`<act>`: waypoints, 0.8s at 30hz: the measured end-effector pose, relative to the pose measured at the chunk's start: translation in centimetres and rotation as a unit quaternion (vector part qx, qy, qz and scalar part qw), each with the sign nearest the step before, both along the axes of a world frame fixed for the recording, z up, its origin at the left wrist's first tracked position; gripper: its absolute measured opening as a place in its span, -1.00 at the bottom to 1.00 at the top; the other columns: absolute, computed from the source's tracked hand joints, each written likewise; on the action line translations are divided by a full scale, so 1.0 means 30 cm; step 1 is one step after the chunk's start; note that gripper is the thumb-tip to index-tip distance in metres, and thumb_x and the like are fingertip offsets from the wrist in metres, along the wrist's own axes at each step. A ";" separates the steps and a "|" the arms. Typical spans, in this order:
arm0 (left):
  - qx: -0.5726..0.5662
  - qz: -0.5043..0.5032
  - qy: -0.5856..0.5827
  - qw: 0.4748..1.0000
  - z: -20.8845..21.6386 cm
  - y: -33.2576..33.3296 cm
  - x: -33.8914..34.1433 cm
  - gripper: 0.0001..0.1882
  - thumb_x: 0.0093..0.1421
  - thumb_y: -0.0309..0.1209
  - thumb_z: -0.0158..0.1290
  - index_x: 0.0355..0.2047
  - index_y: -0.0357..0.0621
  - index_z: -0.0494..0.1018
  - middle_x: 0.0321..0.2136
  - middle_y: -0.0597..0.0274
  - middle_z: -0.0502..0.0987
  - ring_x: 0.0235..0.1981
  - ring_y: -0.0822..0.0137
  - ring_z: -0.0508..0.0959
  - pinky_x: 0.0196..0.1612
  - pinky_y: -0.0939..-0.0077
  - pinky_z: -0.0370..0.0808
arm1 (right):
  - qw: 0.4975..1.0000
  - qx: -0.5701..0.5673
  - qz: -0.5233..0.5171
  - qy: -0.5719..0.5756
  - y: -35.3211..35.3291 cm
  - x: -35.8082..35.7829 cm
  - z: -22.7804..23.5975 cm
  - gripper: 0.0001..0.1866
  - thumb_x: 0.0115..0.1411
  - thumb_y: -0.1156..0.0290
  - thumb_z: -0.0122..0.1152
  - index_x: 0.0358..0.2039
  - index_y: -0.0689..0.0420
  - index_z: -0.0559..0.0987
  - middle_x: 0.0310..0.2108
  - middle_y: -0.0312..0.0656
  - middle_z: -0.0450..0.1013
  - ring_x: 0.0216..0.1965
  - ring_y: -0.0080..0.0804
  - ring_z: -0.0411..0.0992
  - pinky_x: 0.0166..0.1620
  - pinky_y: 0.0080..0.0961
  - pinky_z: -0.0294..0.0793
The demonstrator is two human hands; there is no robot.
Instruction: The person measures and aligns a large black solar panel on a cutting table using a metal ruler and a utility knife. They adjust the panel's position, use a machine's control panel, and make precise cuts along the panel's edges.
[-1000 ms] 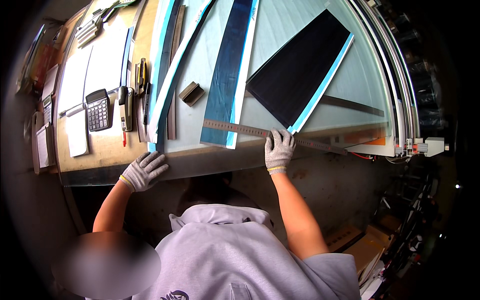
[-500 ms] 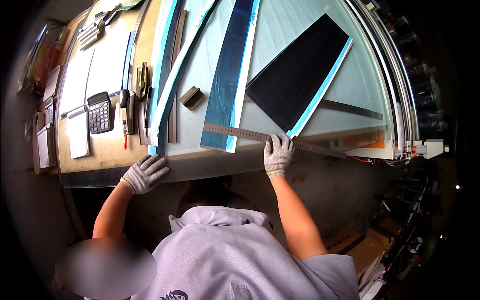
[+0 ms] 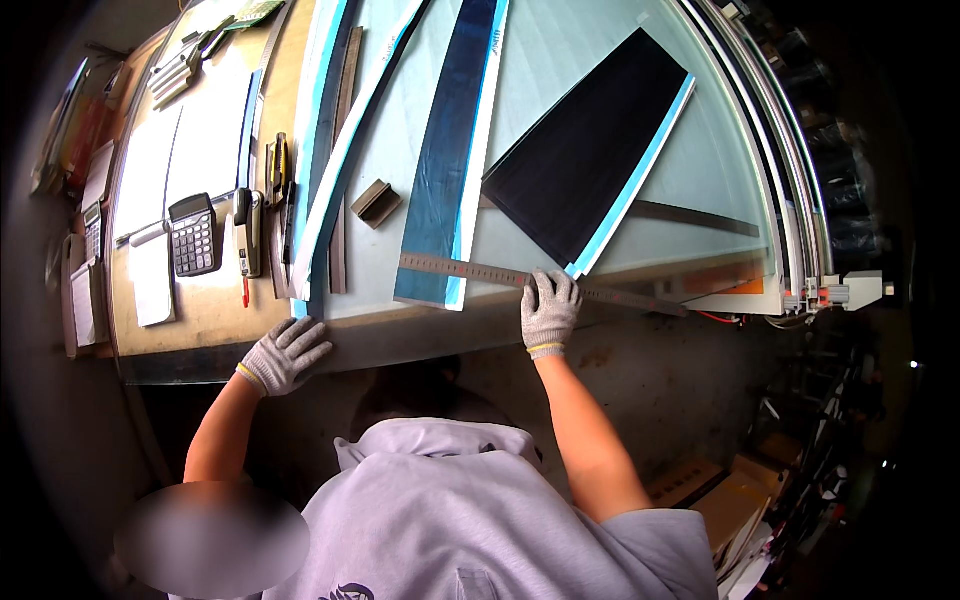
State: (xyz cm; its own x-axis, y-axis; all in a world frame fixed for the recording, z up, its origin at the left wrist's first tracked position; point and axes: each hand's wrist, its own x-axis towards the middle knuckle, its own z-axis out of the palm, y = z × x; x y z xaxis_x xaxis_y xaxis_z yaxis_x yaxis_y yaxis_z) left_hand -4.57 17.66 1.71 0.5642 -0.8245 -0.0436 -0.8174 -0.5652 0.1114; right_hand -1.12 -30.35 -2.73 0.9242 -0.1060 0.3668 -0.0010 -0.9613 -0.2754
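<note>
My right hand point(image 3: 550, 313), in a grey knit glove, has its fingers bent over a long steel ruler point(image 3: 465, 268). The ruler lies crosswise over the near end of a dark blue film strip point(image 3: 438, 170) with a white edge. Just beyond my right hand is the near corner of a black sheet stack point(image 3: 595, 150), edged in bright blue and white. My left hand point(image 3: 284, 357), gloved alike, rests with fingers spread on the table's front edge. Close to its fingertips end a narrow blue-and-white strip point(image 3: 322, 215) and a darker one beside it.
A small brown block point(image 3: 376, 204) sits between the strips. To the left are a calculator point(image 3: 193, 236), a stapler-like tool point(image 3: 248, 232), a yellow cutter point(image 3: 278, 165) and white papers point(image 3: 150, 165). A dark bar point(image 3: 695, 217) pokes out from under the black stack. Metal rails point(image 3: 765, 130) border the right side.
The whole view has shifted slightly, with the table things a little further left. Both hands and the ruler keep their places on the table.
</note>
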 end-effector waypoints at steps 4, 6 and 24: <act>0.002 0.006 0.012 1.000 0.016 -0.006 -0.006 -0.29 -0.10 -0.19 0.28 0.14 0.06 0.43 0.22 0.05 0.36 0.24 -0.04 0.35 0.25 -0.03 0.32 | 1.000 -0.001 0.004 -0.003 0.000 -0.001 -0.003 -0.66 0.14 0.24 0.26 -0.06 0.00 0.57 -0.09 -0.11 0.40 0.06 -0.01 0.33 0.13 0.02 0.31; 0.001 0.003 0.012 1.000 0.020 -0.003 -0.007 -0.29 -0.10 -0.19 0.28 0.14 0.06 0.43 0.22 0.05 0.36 0.24 -0.04 0.35 0.25 -0.03 0.32 | 1.000 0.007 0.003 -0.005 0.003 -0.003 -0.001 -0.66 0.14 0.25 0.25 -0.07 0.01 0.57 -0.09 -0.11 0.40 0.06 -0.01 0.33 0.13 0.03 0.31; 0.021 0.002 0.018 1.000 0.035 0.004 -0.005 -0.30 0.04 -0.15 0.20 0.24 0.12 0.35 0.29 0.13 0.29 0.28 0.03 0.31 0.31 0.02 0.27 | 1.000 0.016 0.003 -0.001 0.005 -0.003 0.011 -0.69 0.15 0.26 0.26 -0.09 0.01 0.58 -0.07 -0.13 0.39 0.07 -0.02 0.33 0.14 0.03 0.30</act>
